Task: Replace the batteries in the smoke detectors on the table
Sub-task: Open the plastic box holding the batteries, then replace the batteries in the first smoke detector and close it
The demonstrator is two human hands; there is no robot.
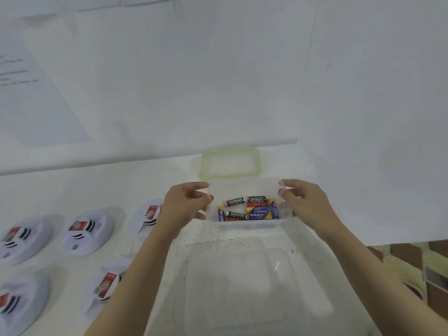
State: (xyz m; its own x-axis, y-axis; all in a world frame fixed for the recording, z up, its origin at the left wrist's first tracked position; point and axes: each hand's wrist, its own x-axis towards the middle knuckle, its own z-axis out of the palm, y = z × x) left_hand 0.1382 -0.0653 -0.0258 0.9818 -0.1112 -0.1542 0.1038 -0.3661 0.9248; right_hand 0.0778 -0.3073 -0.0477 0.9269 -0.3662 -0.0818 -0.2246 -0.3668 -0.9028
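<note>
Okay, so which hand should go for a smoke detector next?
Probably the left hand. The nearest smoke detector lies beside its wrist, the others further left. The right hand grips the battery box on the far side and could steady it.

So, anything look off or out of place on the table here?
Nothing spilled or broken. The batteries lie jumbled, mixed brands, in the clear box held between left hand and right hand; its lid lies behind. Two smoke detectors by the left arm look tipped on edge, though blurred.
</note>
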